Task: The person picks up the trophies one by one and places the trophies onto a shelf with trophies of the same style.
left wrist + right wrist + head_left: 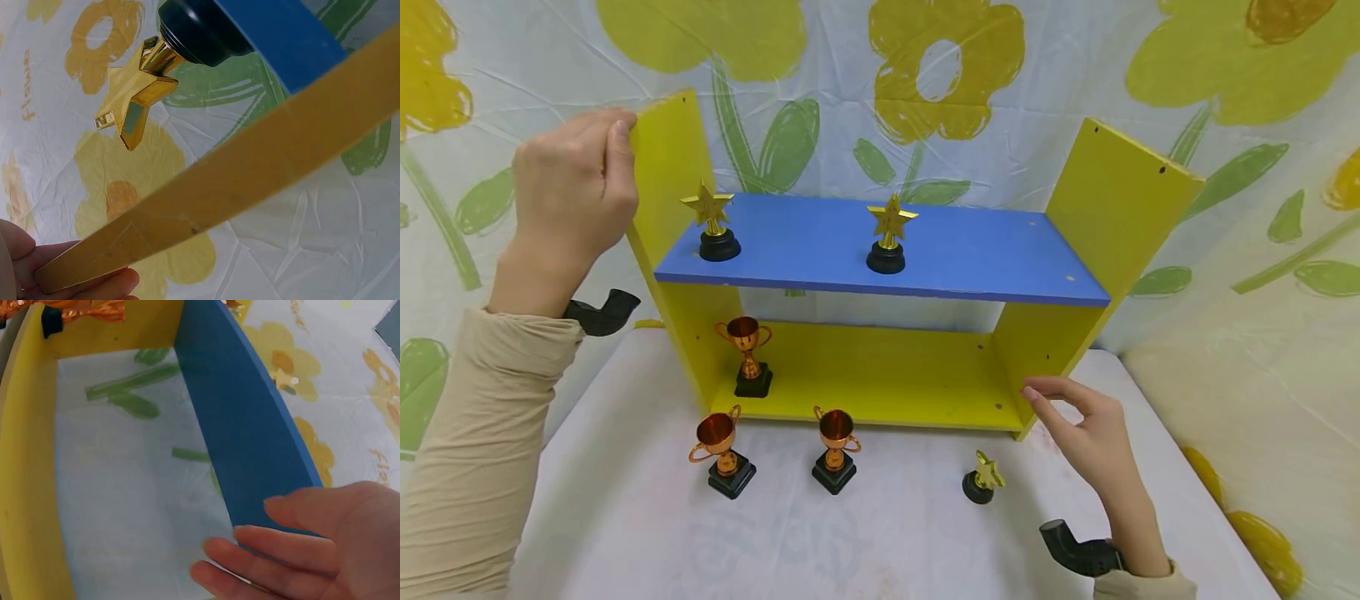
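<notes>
While the left hand [576,187] grips it, the shelf [880,250] holds three trophies — two stars, one cup.

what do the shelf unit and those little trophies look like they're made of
The shelf looks like painted wood or fibreboard: flat yellow panels with matte paint, small screw holes and chipped edges, and a blue board across. The star trophies and cup trophies look like plastic with shiny metallic gold and copper coating on glossy black bases; real metal cannot be ruled out.
</notes>
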`<state>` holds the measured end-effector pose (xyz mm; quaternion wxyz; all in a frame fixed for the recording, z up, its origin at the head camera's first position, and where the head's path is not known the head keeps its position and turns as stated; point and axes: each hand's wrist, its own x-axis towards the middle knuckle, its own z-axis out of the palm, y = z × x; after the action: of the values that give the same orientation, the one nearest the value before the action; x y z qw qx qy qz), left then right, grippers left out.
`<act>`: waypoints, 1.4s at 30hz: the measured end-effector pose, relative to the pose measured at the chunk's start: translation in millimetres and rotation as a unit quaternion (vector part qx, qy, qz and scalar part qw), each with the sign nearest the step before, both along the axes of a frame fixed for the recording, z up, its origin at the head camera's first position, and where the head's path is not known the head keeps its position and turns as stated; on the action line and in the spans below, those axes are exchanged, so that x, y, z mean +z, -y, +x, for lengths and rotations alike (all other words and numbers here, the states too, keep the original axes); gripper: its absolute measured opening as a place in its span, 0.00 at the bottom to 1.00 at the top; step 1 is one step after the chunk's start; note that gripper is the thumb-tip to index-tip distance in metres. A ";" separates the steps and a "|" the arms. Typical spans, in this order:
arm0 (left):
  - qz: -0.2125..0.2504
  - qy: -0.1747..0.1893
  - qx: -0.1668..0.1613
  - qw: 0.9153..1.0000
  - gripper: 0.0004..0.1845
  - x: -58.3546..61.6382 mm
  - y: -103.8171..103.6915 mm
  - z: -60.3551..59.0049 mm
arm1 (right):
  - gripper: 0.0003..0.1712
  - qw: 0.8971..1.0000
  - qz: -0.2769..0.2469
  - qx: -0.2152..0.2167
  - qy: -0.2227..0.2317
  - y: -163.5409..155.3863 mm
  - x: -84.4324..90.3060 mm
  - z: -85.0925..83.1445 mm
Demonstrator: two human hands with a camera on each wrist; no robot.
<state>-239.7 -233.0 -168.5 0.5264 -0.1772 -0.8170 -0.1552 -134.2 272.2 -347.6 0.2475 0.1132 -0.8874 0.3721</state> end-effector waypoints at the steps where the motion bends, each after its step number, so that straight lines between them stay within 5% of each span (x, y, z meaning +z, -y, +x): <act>1: 0.000 0.000 0.001 1.000 0.22 0.1 0.3 0.1 | 0.10 1.000 0.010 0.001 0.005 -0.9 -0.3 0.1; 13: -0.001 0.006 -0.001 1.000 0.23 0.8 -0.3 1.3 | 0.09 0.994 0.083 0.024 0.062 -7.1 -3.3 -1.2; 23: -0.009 0.008 0.001 1.000 0.23 1.4 0.8 1.8 | 0.09 0.980 0.152 0.062 0.117 -8.6 -10.9 -10.4; 35: -0.011 0.008 0.002 1.000 0.23 1.3 0.3 2.0 | 0.07 0.954 0.163 0.121 0.220 -5.0 -18.4 -15.3; 42: -0.007 0.007 0.002 1.000 0.23 1.1 -0.1 2.1 | 0.09 0.949 0.165 0.126 0.237 -2.3 -23.8 -17.2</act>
<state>-237.6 -232.9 -167.4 0.5197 -0.1784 -0.8221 -0.1493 -151.4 274.5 -371.5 -0.0410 0.1715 -0.9479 0.2652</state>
